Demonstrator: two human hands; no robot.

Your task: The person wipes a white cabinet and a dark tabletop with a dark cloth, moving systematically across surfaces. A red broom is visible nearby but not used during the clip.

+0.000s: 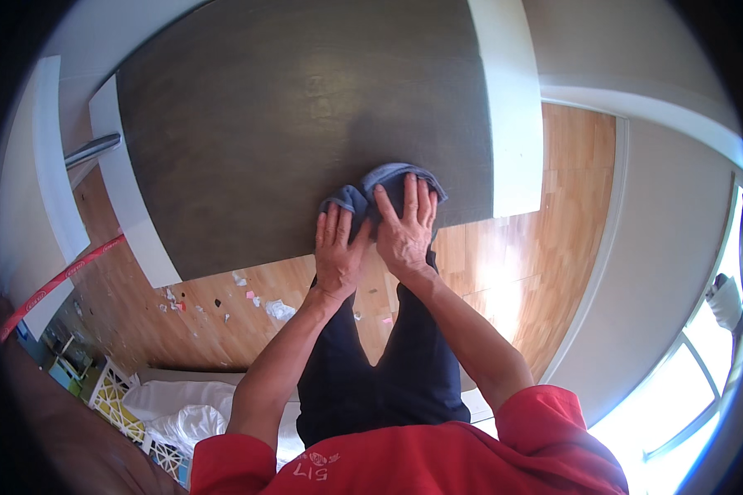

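A blue-grey cloth [402, 179] lies bunched near the front edge of a large dark brown panel [272, 136]. Both my hands press on it with the fingers pointing away from me. My right hand [405, 232] is spread over the larger, folded part of the cloth. Under the fingertips of my left hand [337, 250] is a smaller bunched part, a little to the left. Whether these parts are one cloth or two I cannot tell. White borders run along the panel's left side and its right side [514, 136].
Paper and plastic scraps [280, 309] litter the wood-look floor [223, 334]. A red printed band [68, 272] and a metal bar [93, 150] reach the panel's left border. White plastic sheeting [182, 417] lies at lower left. A wall [644, 247] and bright window [687, 377] stand right.
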